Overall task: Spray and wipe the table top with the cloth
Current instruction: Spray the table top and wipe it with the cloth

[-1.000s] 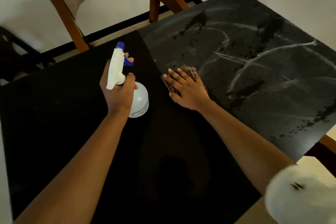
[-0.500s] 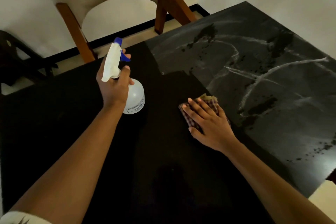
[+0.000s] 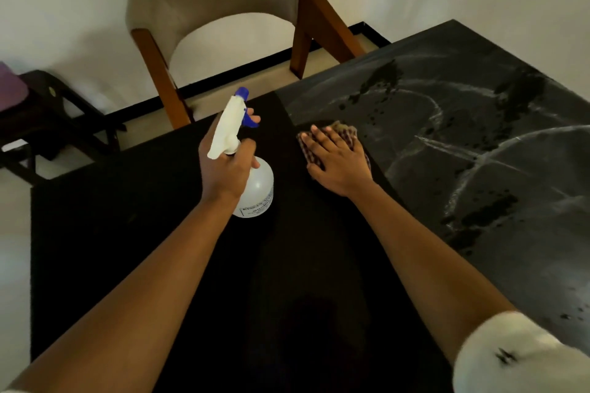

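The left hand (image 3: 223, 169) clamps the spray bottle (image 3: 260, 188); the right hand (image 3: 340, 166), fingers flat, presses the cloth (image 3: 346, 131) — light pressure could streak the worktop (image 3: 479, 233) at right.

The left hand (image 3: 223, 169) and right hand (image 3: 338, 164) are bare, forearms uncovered; the white right sleeve (image 3: 523, 364) bears a small black mark (image 3: 505, 355).

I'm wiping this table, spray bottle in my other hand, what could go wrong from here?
1. The nozzle of the spray bottle in your left hand points toward the upholstered chair; a squeeze could mist it, not the table top.
2. Wet patches lie right of the checked cloth under your right hand; unwiped, they may dry streaky.
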A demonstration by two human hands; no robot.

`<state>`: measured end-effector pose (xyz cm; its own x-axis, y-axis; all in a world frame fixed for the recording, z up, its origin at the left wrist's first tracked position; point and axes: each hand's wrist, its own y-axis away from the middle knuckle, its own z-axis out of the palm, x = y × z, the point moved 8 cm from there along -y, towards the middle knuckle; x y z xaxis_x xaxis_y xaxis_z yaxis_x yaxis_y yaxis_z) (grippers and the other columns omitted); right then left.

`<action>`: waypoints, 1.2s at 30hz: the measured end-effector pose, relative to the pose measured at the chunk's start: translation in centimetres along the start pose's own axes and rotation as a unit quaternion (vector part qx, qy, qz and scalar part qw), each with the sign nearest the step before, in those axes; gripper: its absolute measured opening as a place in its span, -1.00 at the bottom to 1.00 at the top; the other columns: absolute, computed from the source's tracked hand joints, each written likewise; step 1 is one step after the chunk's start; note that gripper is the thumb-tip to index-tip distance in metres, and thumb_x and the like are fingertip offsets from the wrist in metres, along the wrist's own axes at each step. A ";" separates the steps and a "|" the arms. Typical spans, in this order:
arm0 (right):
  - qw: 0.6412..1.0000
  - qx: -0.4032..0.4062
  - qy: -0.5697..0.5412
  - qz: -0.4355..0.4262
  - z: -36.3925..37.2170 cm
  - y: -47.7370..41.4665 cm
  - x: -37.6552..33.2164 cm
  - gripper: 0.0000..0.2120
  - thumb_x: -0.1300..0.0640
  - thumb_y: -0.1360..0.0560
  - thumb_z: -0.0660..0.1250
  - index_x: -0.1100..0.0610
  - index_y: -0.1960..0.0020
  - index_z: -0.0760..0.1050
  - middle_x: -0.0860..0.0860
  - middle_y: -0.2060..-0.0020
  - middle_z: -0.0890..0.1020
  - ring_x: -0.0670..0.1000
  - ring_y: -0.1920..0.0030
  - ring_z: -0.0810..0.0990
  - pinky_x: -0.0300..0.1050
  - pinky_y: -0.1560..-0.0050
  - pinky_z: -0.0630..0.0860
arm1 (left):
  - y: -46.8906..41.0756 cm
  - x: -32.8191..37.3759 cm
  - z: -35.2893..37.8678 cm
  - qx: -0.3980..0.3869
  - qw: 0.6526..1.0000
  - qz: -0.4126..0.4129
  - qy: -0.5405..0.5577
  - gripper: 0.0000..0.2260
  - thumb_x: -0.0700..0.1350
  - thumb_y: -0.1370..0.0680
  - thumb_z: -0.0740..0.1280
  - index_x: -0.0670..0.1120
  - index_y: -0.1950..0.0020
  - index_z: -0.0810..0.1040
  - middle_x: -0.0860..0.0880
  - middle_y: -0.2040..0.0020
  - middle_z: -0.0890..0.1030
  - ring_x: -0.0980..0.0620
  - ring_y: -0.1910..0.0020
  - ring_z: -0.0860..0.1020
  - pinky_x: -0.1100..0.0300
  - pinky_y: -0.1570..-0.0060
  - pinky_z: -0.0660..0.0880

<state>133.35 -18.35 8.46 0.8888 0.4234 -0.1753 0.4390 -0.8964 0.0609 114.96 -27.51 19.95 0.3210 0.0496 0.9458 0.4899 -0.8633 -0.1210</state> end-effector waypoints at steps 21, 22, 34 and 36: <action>1.000 -0.015 -0.003 0.004 0.3 0.7 0.6 -0.38 -0.21 -0.57 0.04 -0.22 -0.54 -0.14 -0.17 -0.56 -0.13 -0.07 -0.54 -0.17 0.27 -0.45 -0.19 | -7.8 -0.2 -0.4 -0.098 0.994 -0.053 -0.017 -0.63 -0.23 -0.50 0.31 -0.06 -0.30 0.50 -0.04 -0.05 0.65 0.12 0.52 0.50 0.21 0.33 0.51; 1.000 -0.013 -0.001 0.003 0.2 -0.1 0.4 -0.38 -0.21 -0.57 0.04 -0.22 -0.54 -0.14 -0.17 -0.56 -0.13 -0.07 -0.55 -0.17 0.27 -0.45 -0.19 | -8.0 -0.5 -0.8 -0.070 0.997 -0.038 0.001 -0.64 -0.23 -0.50 0.30 -0.07 -0.29 0.51 -0.02 -0.06 0.65 0.14 0.53 0.49 0.24 0.34 0.52; 1.000 -0.018 0.002 -0.009 -0.1 -9.7 -1.0 -0.42 -0.22 -0.60 0.01 -0.19 -0.55 -0.11 -0.12 -0.57 -0.09 -0.01 -0.55 -0.14 0.28 -0.44 -0.20 | -10.1 -3.0 -0.7 0.043 0.998 0.036 0.033 -0.64 -0.27 -0.51 0.26 -0.32 -0.29 0.46 -0.31 0.11 0.57 0.30 0.34 0.57 0.58 0.26 0.42; 1.000 -0.011 0.001 -0.002 0.3 -7.0 -0.6 -0.42 -0.21 -0.60 0.02 -0.20 -0.55 -0.13 -0.14 -0.56 -0.12 -0.03 -0.55 -0.16 0.27 -0.44 -0.20 | -10.3 -3.2 -0.6 0.050 0.998 0.030 0.039 -0.66 -0.26 -0.51 0.27 -0.37 -0.25 0.48 -0.28 0.13 0.57 0.30 0.32 0.58 0.58 0.25 0.43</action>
<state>129.70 -12.40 7.86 0.8876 0.4268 -0.1733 0.4449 -0.8918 0.0821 108.44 -19.10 18.34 0.2907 -0.0428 0.9559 0.5514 -0.8090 -0.2039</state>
